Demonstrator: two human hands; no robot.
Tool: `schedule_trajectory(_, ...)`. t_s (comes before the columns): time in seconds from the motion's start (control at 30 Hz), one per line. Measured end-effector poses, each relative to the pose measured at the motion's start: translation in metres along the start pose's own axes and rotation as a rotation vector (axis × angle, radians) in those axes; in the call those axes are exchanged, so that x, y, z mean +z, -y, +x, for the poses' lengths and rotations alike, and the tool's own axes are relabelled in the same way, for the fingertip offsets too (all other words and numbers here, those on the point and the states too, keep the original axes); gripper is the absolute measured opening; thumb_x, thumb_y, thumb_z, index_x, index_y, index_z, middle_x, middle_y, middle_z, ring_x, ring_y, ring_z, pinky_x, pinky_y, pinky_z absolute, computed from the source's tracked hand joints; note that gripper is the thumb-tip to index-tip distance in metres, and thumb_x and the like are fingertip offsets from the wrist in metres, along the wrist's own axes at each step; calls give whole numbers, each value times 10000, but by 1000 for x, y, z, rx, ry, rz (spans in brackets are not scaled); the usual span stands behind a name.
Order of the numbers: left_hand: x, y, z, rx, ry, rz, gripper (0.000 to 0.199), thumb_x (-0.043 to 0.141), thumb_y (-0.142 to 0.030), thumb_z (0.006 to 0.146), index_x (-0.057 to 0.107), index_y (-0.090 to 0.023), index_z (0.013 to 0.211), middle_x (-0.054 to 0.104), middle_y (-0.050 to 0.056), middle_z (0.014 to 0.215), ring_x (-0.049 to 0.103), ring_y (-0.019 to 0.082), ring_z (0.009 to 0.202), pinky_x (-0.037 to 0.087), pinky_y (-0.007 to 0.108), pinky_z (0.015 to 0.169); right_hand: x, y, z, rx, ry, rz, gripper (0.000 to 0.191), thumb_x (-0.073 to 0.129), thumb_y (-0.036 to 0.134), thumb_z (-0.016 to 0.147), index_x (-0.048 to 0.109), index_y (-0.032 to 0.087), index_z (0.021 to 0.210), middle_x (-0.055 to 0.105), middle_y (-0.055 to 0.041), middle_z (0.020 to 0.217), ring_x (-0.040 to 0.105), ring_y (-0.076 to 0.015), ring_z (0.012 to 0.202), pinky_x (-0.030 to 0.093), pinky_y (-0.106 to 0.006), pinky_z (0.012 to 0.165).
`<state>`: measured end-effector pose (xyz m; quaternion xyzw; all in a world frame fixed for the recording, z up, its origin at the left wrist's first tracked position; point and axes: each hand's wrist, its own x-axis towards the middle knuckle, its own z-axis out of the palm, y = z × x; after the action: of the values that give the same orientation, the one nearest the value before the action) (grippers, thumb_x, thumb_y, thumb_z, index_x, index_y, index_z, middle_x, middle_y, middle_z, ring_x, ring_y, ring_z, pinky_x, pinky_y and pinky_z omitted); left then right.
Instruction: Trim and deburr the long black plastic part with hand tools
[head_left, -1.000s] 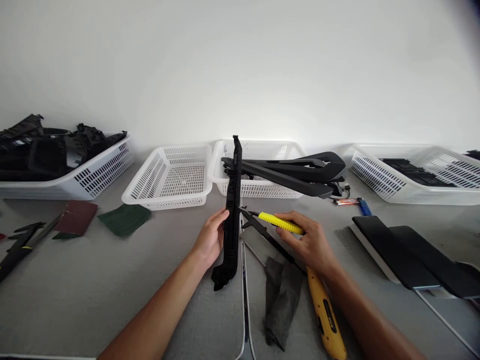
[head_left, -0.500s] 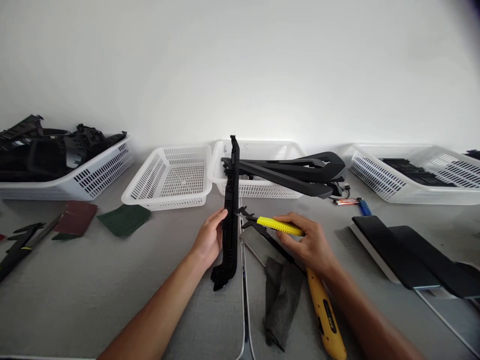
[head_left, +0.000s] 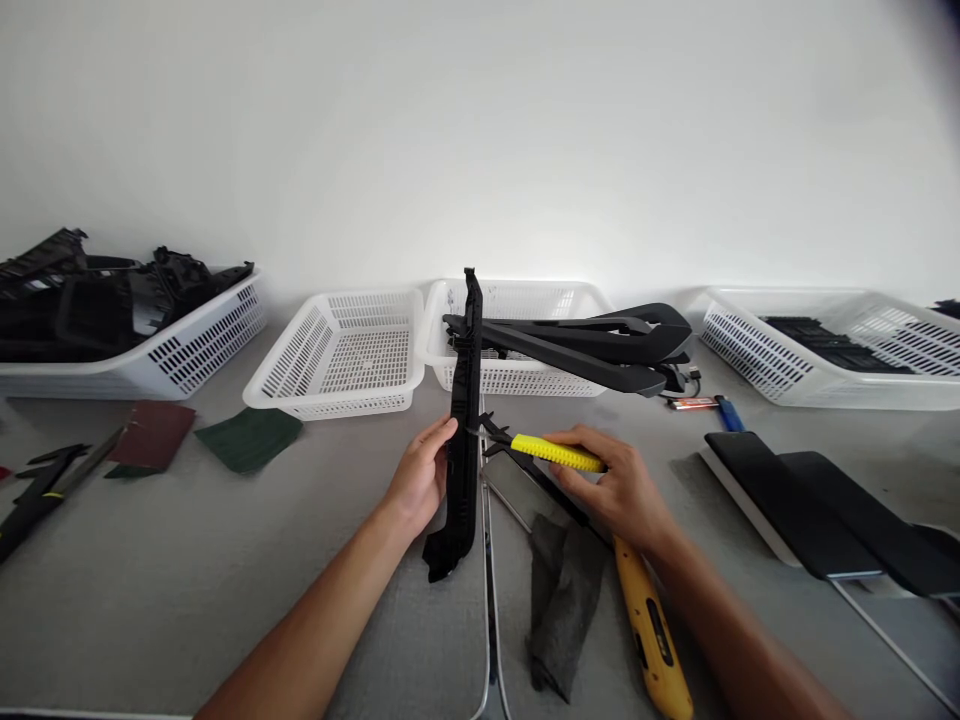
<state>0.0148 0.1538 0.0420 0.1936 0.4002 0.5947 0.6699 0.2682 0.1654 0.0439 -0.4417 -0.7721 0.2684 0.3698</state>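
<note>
My left hand [head_left: 421,472] is closed around the edge of a long black plastic trim piece [head_left: 463,450], held nearly upright with its thumb on the near face. In my right hand [head_left: 619,485] is a utility knife [head_left: 559,452] with a ribbed yellow handle, gripped between thumb and fingers. Its thin blade points left and meets the right side of the trim piece about mid-length; whether it cuts in, I cannot tell. Below the knife lies a black caliper [head_left: 551,487], partly hidden by my right hand. A yellow-handled tool [head_left: 651,630] rests under my right wrist.
White baskets [head_left: 259,390] line the wall; one bears long black parts [head_left: 615,345] jutting out rightward. A dark cloth [head_left: 559,610] lies near the table seam. Sandpaper sheets [head_left: 247,440] and another caliper [head_left: 34,495] are at left, black flat panels [head_left: 795,500] at right.
The knife and its blade have shifted slightly left against the trim piece. The trim piece has moved a touch to the right; both hands keep their hold.
</note>
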Motion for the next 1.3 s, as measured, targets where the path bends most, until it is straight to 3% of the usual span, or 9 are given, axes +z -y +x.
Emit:
schedule_trajectory(0.13, 0, -1, 0, 7, 0, -13, 205, 919, -295, 777, 799, -166, 883, 783, 13, 787, 671, 145, 619, 550, 251, 570, -1, 2, 0, -10, 59, 0, 238, 667, 335, 951, 799, 238, 1125, 817, -49, 990, 747, -250, 903, 560, -333, 800)
schedule_trajectory(0.37, 0, -3, 0, -69, 79, 11, 317, 865, -429, 853, 813, -122, 915, 799, 86, 868, 687, 153, 694, 548, 238, 621, 4, -3, 1, 33, -36, 15, 264, 671, 368, 966, 798, 233, 1154, 821, -54, 1063, 755, -252, 937, 574, -353, 864)
schedule_trajectory(0.6, -4, 4, 7, 16, 141, 19, 431, 912, -527, 796, 821, -129, 932, 789, 68, 817, 690, 160, 666, 554, 257, 624, 0, -1, 3, 31, -121, 22, 245, 690, 369, 944, 799, 231, 1116, 829, -61, 1077, 767, -264, 961, 577, -345, 828)
schedule_trajectory(0.77, -6, 5, 10, 29, 138, 10, 506, 944, -567, 743, 813, -126, 951, 761, 40, 749, 654, 144, 620, 498, 248, 549, -3, 3, 2, 23, -70, 27, 206, 675, 330, 930, 807, 235, 1055, 812, -35, 955, 743, -232, 847, 563, -320, 774)
schedule_trajectory(1.0, -6, 4, 10, 22, 135, -4, 494, 944, -567, 745, 813, -149, 973, 786, 45, 806, 656, 144, 611, 485, 260, 533, -3, 2, 0, 2, -34, 16, 222, 672, 327, 925, 812, 230, 1068, 807, -43, 955, 737, -235, 845, 552, -332, 792)
schedule_trajectory(1.3, -6, 8, 11, 76, 140, 2, 502, 961, -603, 699, 793, -159, 863, 752, 25, 722, 654, 151, 618, 499, 258, 550, 0, 0, 0, -3, -49, 5, 246, 674, 364, 951, 796, 234, 1120, 810, -50, 998, 744, -245, 886, 564, -339, 802)
